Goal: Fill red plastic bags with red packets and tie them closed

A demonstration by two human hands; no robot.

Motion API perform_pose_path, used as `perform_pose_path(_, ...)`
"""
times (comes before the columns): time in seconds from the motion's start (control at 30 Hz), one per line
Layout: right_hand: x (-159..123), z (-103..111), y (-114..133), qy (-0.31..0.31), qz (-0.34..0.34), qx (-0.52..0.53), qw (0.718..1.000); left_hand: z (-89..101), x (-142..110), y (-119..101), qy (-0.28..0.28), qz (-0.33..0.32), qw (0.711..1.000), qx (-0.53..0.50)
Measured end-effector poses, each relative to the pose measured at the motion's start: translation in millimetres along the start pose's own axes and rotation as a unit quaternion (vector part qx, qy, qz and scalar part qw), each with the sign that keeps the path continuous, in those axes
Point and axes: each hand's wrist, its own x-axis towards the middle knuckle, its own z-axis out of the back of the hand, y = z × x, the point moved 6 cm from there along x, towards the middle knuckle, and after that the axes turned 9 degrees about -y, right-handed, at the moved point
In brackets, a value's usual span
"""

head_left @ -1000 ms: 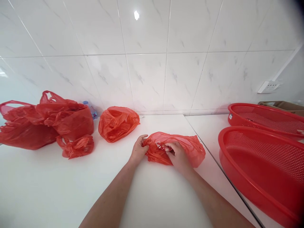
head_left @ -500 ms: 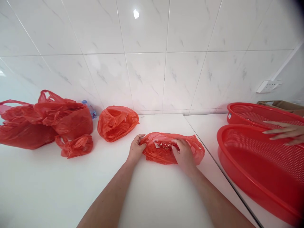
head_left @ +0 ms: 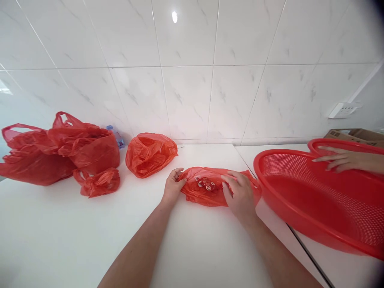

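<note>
A red plastic bag (head_left: 207, 194) lies on the white counter (head_left: 66, 236) in front of me, with a small red-and-white packet (head_left: 206, 183) showing through it. My left hand (head_left: 172, 187) pinches the bag's left end. My right hand (head_left: 240, 195) grips its right part with curled fingers. A large red perforated basket (head_left: 306, 200) is tilted just right of my right hand, almost touching the bag. Another person's hand (head_left: 339, 159) rests on the basket's far rim.
Several more red plastic bags (head_left: 150, 154) (head_left: 81, 144) (head_left: 99, 182) sit at the left and back of the counter, with a small water bottle (head_left: 115, 136) behind them. A second red basket (head_left: 345, 145), a cardboard box (head_left: 357, 134) and a wall socket (head_left: 342, 109) are at the right.
The other person's hand has pushed the large red basket leftward and tilted it toward my bag. My hands shifted slightly on the bag, the right one sliding to its right end.
</note>
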Motion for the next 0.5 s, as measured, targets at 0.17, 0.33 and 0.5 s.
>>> perform_pose_path(0.17,0.7,-1.4,-21.9,0.013,-0.037,-0.125,0.991,11.0,6.9,-1.2,-0.050,-0.018,0.998,-0.033)
perform_pose_path(0.33,-3.8,-5.8,-45.6,0.043,-0.097,-0.176,0.979,31.0,11.7,-3.2,-0.141,-0.046,0.989,-0.003)
perform_pose_path(0.5,-9.4,3.0,-82.0,0.061,-0.287,-0.102,0.951,42.4,9.0,-8.8,-0.205,-0.043,0.975,0.074)
